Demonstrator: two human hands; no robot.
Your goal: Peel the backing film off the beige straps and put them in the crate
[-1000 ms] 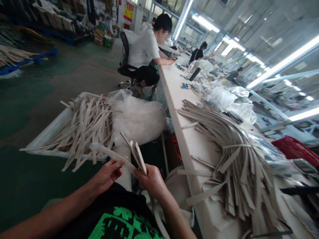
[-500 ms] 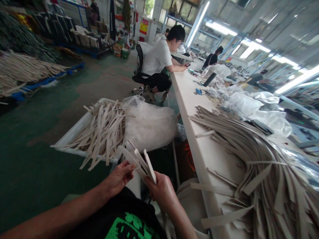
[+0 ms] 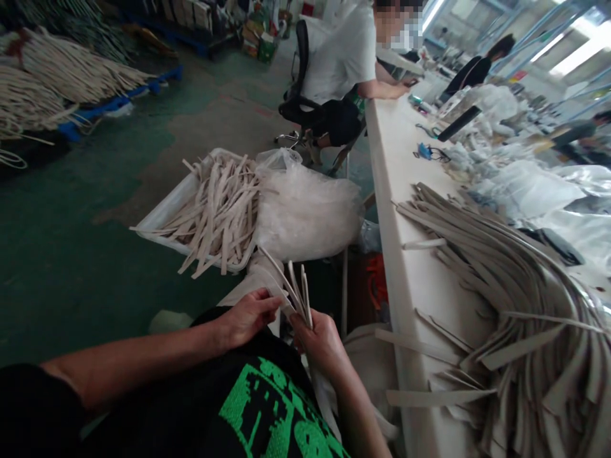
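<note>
My right hand [image 3: 321,340] is closed round the lower ends of several pale beige strips [image 3: 296,289] that fan upward in front of my lap. My left hand [image 3: 248,315] pinches the leftmost strip of that bunch with its fingertips. Both hands sit close together above my black shirt with green print [image 3: 267,407]. To the right, a big heap of the same long beige strips [image 3: 515,286] lies across the white workbench [image 3: 415,280].
A white bin [image 3: 162,213] holding more strips and a clear plastic bag [image 3: 305,210] stands ahead on the left. A seated person in a white shirt [image 3: 344,57] works further along the bench. Plastic bags and tools crowd the bench's far side; strip bundles lie on the green floor.
The view has tilted down and swung right. My left hand has slid closer to the right hand, and the fan of strips stands more upright and tighter.
</note>
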